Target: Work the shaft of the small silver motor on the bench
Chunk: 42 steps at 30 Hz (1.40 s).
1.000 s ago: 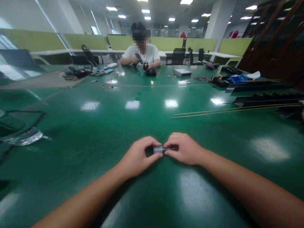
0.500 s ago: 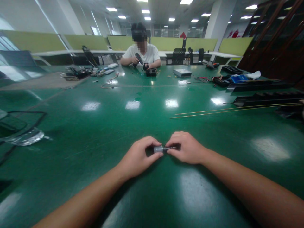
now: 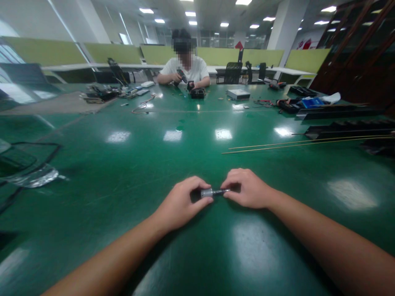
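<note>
Between my hands, low over the green table (image 3: 197, 160), lies a small grey metal cylinder (image 3: 207, 193) with a dark, thin shaft (image 3: 218, 192) pointing right. My left hand (image 3: 179, 203) is closed around the cylinder, thumb in front and index finger behind it. The thumb and fingers of my right hand (image 3: 248, 189) pinch the shaft near its far tip. What exact kind of part this is I cannot make out. The other fingers of both hands are partly hidden.
Two thin yellowish rods (image 3: 277, 145) lie to the right, with black ridged strips (image 3: 345, 129) behind them. Left is a clear plastic item (image 3: 40, 176) beside a black cable. Across the table a person (image 3: 185, 68) holds a power tool over a small black box (image 3: 198, 93).
My right hand has slid right and slightly away from me, from the shaft's base towards its tip, so more of the dark shaft shows. My left hand has hardly moved.
</note>
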Each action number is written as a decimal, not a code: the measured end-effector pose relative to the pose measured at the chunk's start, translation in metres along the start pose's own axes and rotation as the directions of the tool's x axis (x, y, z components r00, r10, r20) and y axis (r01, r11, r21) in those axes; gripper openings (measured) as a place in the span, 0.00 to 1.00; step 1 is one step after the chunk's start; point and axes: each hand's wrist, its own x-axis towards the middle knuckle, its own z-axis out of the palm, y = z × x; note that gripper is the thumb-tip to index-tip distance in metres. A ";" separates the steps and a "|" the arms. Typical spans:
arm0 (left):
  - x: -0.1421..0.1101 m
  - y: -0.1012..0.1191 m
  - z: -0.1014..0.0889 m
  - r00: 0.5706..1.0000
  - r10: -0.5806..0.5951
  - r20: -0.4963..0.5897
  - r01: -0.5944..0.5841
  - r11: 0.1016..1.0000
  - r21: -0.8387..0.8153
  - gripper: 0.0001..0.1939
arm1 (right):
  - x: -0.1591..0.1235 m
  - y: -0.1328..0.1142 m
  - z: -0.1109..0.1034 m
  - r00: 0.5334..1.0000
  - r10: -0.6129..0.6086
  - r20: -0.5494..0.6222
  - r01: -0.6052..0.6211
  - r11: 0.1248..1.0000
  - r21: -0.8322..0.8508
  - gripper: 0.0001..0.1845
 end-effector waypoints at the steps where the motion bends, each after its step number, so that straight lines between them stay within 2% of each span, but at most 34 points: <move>1: 0.000 0.000 0.000 1.000 0.001 0.000 -0.001 1.000 0.000 0.08 | 0.000 0.001 -0.002 1.000 0.002 0.008 -0.002 1.000 0.006 0.06; 6: 0.000 0.000 0.000 1.000 -0.006 -0.002 0.006 1.000 0.005 0.09 | -0.002 0.010 -0.010 0.999 0.027 0.041 -0.029 0.998 0.056 0.06; 13: 0.000 0.003 -0.002 1.000 -0.016 -0.013 0.016 1.000 0.008 0.09 | -0.005 0.029 -0.021 0.987 0.146 0.074 -0.156 0.976 0.153 0.05; 25: 0.001 0.002 -0.001 0.999 -0.019 -0.032 0.019 1.000 0.012 0.08 | -0.002 0.020 -0.020 0.984 0.113 0.139 -0.137 0.974 0.178 0.08; 35: 0.003 0.000 0.001 1.000 0.029 -0.012 -0.029 0.999 -0.037 0.08 | 0.005 -0.007 0.011 1.000 -0.023 0.003 0.023 0.998 0.061 0.07; 42: 0.003 0.002 -0.001 0.999 0.046 -0.008 -0.046 0.998 -0.034 0.08 | 0.004 -0.010 0.018 0.996 0.061 -0.058 -0.061 0.998 -0.007 0.07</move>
